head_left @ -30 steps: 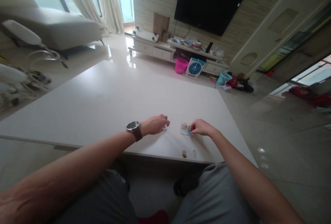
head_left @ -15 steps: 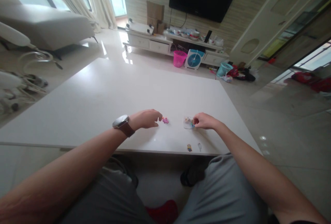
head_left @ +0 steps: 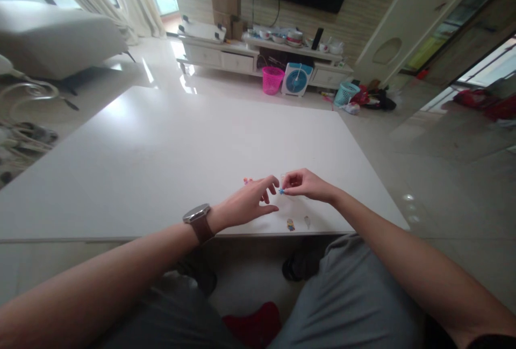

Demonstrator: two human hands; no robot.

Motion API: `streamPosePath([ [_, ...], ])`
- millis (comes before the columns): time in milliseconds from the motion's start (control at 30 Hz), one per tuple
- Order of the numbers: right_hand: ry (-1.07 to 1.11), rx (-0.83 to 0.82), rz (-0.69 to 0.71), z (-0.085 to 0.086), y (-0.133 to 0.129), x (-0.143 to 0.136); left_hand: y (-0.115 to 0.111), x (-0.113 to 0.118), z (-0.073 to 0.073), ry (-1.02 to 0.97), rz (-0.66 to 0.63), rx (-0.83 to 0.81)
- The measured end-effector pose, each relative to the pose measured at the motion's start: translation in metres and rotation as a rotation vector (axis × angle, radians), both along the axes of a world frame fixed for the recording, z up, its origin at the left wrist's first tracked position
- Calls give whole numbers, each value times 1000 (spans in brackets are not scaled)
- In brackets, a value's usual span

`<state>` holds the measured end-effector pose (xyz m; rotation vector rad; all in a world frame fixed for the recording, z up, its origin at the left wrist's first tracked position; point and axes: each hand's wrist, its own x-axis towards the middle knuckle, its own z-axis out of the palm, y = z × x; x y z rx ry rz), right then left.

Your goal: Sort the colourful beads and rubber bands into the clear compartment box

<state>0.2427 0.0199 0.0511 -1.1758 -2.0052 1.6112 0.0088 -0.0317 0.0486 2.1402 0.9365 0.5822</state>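
My right hand (head_left: 307, 184) pinches a small blue piece (head_left: 281, 191) between thumb and fingertips, just above the white table (head_left: 193, 150). My left hand (head_left: 253, 201) reaches in close to it, fingers apart and curved, holding nothing; a watch (head_left: 197, 214) is on that wrist. Partly hidden beyond the left hand lie small orange and pink pieces (head_left: 247, 180). Of the clear box behind my right fingers, only a sliver shows. Nearer the front edge are a small flat yellow-and-blue figure (head_left: 291, 225) and a small pale, clear-looking item (head_left: 307, 221).
The table's front edge runs just before my knees. Beyond the table stand a pink basket (head_left: 272, 81), a blue-and-white box fan (head_left: 297, 79) and a light blue basket (head_left: 346, 93), before a low TV cabinet (head_left: 237, 63).
My left hand has moved right, from beside the pink pieces toward my right hand. My right hand has drawn left, bringing the blue piece away from the clear box. The view has shifted slightly.
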Motion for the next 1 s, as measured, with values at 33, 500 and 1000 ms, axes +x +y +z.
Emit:
streamPosePath([
  [33,42,-36,1,1,-1,-2,-2,4,0,-17,15,1],
  [500,-11,38,-35,-12,22,-4,29,-9,-7,110,28,147],
  [1000,-675,421,50,-36,35,45,50,-49,-37,534,-116,142],
])
